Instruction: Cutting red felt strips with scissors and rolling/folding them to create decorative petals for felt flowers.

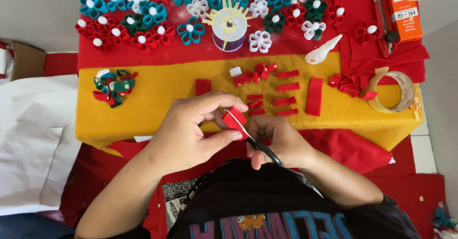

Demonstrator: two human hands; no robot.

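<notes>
Red felt piece (234, 120) half hidden by fingers (224, 100), scissors (253, 140) handles covered

The felt piece (234, 119) pinched in the left hand (191, 131) was plain bright red, and the scissors (253, 139) in the right hand (281, 141) had black handles and silvery blades. The table cover (157, 91) was mustard yellow in front and red behind. The cut strips (286, 87) on it were all red. The felt flowers (143, 15) came in red, teal, dark green and white, each with a white centre. The tape roll (393, 92) looked tan, the small box (404, 14) orange with a white label, the glue bottle (322, 52) white. The shirt (267, 205) was black with a blue and pink print.
</notes>
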